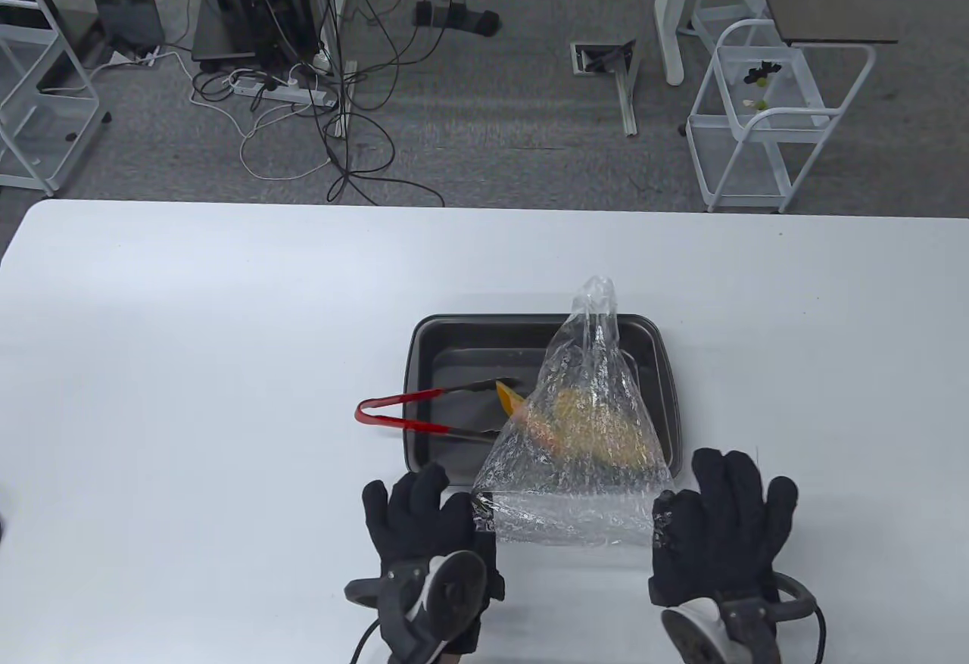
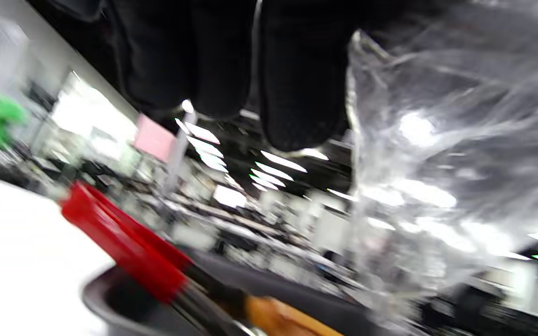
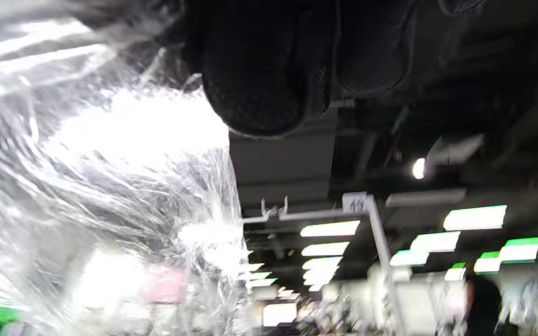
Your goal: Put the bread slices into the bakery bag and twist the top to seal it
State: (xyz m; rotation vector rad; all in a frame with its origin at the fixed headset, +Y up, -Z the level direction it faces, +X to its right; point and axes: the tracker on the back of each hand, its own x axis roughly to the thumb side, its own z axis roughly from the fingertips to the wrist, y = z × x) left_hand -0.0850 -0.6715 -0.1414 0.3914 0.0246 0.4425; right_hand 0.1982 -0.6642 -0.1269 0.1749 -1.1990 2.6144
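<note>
1. Table view: the bakery bag lies over the near right part of the dark baking tray, its narrow end pointing toward 12 o'clock, its wide edge toward 6 o'clock. The bread slices show as a yellow-brown mass inside it. The left hand pinches the bag's near left corner and the right hand pinches the near right corner — each grip is closed on the film. Red-handled tongs lie across the tray at 9 o'clock of the bag, beside an orange piece that cannot be identified. All rests on the white surface.

2. Left wrist view: blurred; the gloved fingers hang from the top beside crinkled clear film, with the tongs' red handle at 7 o'clock.

3. Right wrist view: also blurred; fingers meet the film at its upper edge.

4. Judged step: loading looks done — sealing is in hand. The next move calls for gathering the open end and turning it while the bread stays put; which end is open cannot be told.

5. No brand, label or writing is readable.
</note>
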